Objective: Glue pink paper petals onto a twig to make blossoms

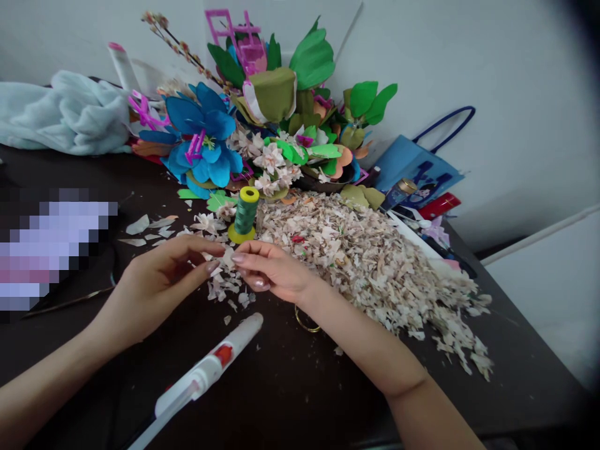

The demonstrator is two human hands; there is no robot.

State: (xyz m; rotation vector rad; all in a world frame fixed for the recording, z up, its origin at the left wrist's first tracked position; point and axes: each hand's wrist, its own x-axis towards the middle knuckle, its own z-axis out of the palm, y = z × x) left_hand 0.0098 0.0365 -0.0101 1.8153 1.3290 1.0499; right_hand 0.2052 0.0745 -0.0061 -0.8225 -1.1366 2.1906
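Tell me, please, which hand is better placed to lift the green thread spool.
Probably the right hand: its fingers sit directly below the green thread spool, slightly closer than the left hand.

dark table (525,387) | heap of pale paper scraps (365,262) mid-table | green thread spool (246,215) upright beside heap | white glue gun (206,369) front | scissors (70,301) left

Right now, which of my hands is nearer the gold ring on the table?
Right hand: its wrist is right at the gold ring and hides part of it in view. The left hand is farther off, to the ring's left.
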